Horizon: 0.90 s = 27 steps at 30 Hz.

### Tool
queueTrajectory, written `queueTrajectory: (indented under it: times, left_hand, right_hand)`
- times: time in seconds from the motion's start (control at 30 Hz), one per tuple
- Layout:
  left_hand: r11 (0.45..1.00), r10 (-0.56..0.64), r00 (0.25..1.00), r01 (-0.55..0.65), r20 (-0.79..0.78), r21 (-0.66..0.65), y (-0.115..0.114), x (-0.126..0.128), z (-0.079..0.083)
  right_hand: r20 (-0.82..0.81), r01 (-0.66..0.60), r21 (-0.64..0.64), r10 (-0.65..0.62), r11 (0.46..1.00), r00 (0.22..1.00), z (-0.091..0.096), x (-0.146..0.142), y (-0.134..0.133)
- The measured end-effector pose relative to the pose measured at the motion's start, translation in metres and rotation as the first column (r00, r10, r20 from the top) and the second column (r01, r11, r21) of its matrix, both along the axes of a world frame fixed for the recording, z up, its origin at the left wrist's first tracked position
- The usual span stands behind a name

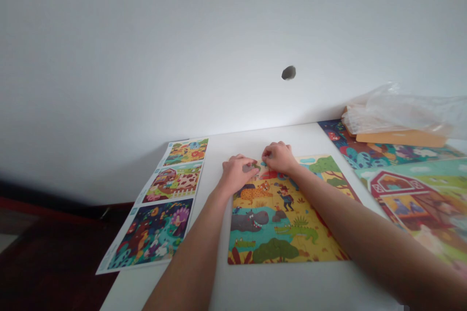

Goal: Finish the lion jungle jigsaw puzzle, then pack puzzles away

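A jigsaw puzzle lies flat on the white table, showing a hippo, crocodiles, a leopard and a figure in a hat. My left hand is at its upper left corner, thumb and fingers closed around what looks like a puzzle piece, mostly hidden by the fingers. Close beside it, my right hand is at the puzzle's top edge with its fingertips pinched together. Whatever those fingertips hold is hidden. The right forearm crosses over the puzzle's right side.
A picture sheet with three scenes lies at the left, overhanging the table edge. On the right are a farm puzzle and a dark forest puzzle. An orange-brown box and a clear plastic bag rest on the latter. A white wall rises behind.
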<state>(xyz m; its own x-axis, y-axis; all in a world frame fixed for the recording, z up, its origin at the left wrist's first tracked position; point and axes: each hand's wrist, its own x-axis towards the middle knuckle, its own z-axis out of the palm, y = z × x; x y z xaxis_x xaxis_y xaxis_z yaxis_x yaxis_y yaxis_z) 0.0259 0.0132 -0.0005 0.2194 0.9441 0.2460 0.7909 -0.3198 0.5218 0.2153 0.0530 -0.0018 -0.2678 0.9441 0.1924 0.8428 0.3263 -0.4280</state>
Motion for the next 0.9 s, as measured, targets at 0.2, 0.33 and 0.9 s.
queueTrajectory:
  times: [0.2, 0.33, 0.9]
  left_hand:
    - [0.998, -0.047, 0.995, 0.049, -0.089, 0.026, -0.0028, -0.0016, -0.0029]
    - [0.996, -0.081, 0.992, 0.083, -0.096, 0.02, -0.0044, -0.0019, -0.0009]
    - [0.969, -0.232, 0.96, 0.242, -0.159, 0.047, -0.0091, -0.0023, 0.0058]
  right_hand:
    - [-0.019, -0.012, -0.012, 0.011, 1.0, 1.0, -0.0001, 0.0006, 0.001]
    - [-0.015, -0.019, -0.008, 0.019, 1.0, 1.0, -0.0022, 0.0011, 0.0027]
    - [-0.007, -0.022, -0.005, 0.022, 1.0, 1.0, -0.0015, -0.0008, 0.0019]
